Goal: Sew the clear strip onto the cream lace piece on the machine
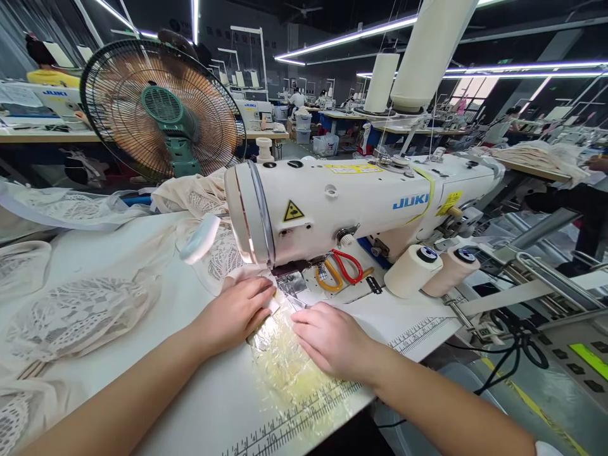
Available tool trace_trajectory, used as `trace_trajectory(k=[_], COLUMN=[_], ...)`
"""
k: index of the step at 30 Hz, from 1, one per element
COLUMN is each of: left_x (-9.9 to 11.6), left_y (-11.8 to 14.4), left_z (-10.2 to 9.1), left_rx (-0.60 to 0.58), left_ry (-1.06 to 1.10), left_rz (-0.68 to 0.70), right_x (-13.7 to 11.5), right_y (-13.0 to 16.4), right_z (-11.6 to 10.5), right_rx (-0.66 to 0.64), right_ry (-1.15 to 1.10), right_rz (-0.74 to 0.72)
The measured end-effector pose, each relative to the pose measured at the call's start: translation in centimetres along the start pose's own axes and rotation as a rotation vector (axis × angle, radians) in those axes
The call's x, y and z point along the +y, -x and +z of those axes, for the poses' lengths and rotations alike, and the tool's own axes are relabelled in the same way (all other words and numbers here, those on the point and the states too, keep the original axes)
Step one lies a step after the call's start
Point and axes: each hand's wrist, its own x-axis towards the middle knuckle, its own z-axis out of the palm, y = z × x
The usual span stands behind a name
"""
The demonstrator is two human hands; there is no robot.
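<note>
Under the lamp of a white JUKI sewing machine, my left hand presses cream fabric down, its fingers close together just left of the presser foot. My right hand is closed, thumb and fingers pinching a slim, shiny metal tool that looks like tweezers. The tool's tip points at the presser foot area; the exact contact is too small to tell. Between both hands, crinkled clear film over a yellowish patch covers the table. Lace fabric lies behind my left hand.
Red-handled scissors, a yellow loop handle and a black blade lie by the machine bed. Two thread cones stand right. Lace pieces spread left. A large fan stands behind. A printed ruler edges the table.
</note>
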Motion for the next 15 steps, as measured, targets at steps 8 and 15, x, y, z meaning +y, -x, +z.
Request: trace_trajectory(k=[8, 15], left_x=[0.0, 0.4], left_y=[0.2, 2.8], left_z=[0.4, -2.7], left_rx=[0.070, 0.104], left_ry=[-0.056, -0.174], left_rz=[-0.044, -0.580], right_x=[0.0, -0.1], right_y=[-0.1, 0.1], right_z=[0.0, -0.2], right_rx=[-0.048, -0.007], right_ry=[0.017, -0.101], right_rz=[0.019, 0.036])
